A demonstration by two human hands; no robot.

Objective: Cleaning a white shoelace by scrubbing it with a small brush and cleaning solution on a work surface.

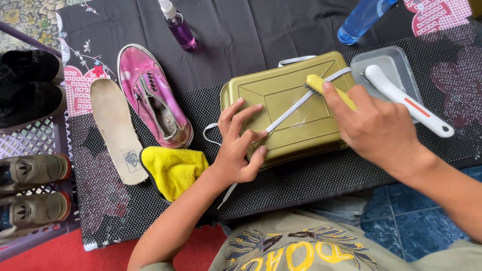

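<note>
A white shoelace (291, 108) lies stretched diagonally across the flat top of an olive-green box (301, 128) on a black dotted mat (321, 175). My left hand (238, 145) presses the lace flat against the box, fingers spread and uncurled, fingertips on the lace near the box's left edge. My right hand (376, 128) is closed around a small yellow brush (326, 89), its head resting on the lace near the top of the box; my fingers cover most of the handle, and the bristles are hard to make out. Right of the box sits a clear plastic tray (394, 62) with a white brush (406, 98) lying across it. Left of my wrist are a yellow cloth (173, 168), a worn pink shoe (153, 95) and a loose insole (115, 130). A purple spray bottle (178, 27) and a blue bottle (361, 17) are cut off at the top edge
</note>
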